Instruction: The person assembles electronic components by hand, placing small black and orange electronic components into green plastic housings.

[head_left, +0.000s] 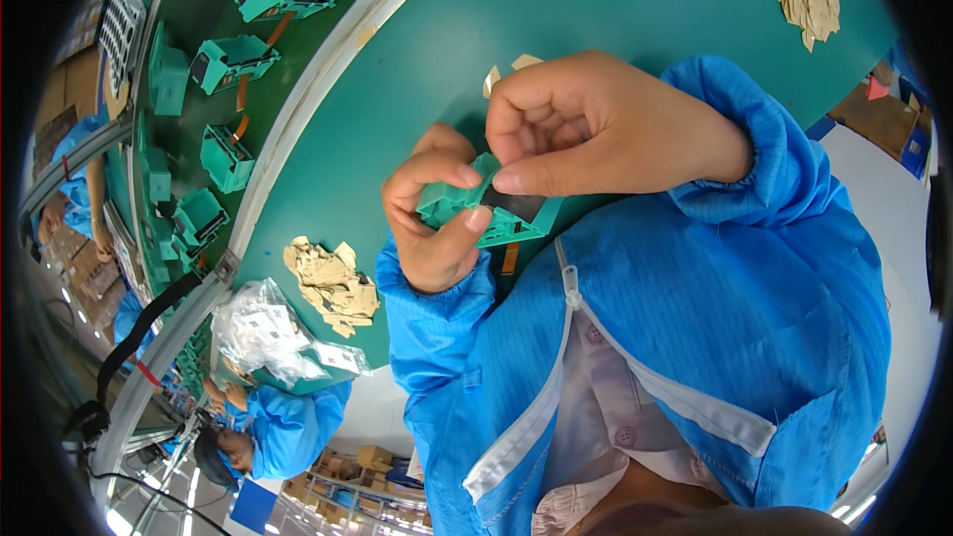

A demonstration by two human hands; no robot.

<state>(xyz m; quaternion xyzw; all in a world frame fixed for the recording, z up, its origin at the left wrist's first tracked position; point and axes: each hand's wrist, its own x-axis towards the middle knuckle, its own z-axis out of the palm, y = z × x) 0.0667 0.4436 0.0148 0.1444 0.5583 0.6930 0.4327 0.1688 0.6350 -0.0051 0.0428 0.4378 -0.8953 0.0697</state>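
Close above the blue smock (695,318), the left hand (432,228) clamps a green plastic holder (496,213) by its rigid edges; the right hand (596,129) pinches its black strip (516,203), likely light, thin, easily creased. Beyond lie paper scraps (333,283).

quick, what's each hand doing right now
Left hand: closed on the green plastic fixture, holding it.
Right hand: fingers pinched on the black strip on that fixture.

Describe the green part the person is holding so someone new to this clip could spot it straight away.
Start at the big green table, then drop to the two hands meeting in front of the blue coat. The green plastic part sits pinched between left hand and right hand. Unlike the similar green parts on the conveyor, it is held.
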